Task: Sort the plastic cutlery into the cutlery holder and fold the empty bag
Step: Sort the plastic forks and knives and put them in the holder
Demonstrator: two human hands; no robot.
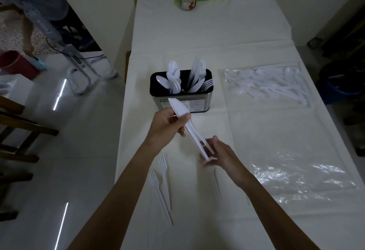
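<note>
The left hand [167, 125] grips a bundle of white plastic knives [178, 109] just in front of the cutlery holder [197, 101]. The right hand [221, 155] curls its blurred fingers round the handle ends. Right of the holder lies the clear bag [286, 131], with cutlery still inside. Two forks [163, 172] lie on the surface [197, 36], nearer than the holder.

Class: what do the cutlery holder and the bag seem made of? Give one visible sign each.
Cutlery holder: probably brushed metal; dull grey sheen, black inside. Bag: thin clear plastic film; crinkled glare, tablecloth shows through.
</note>
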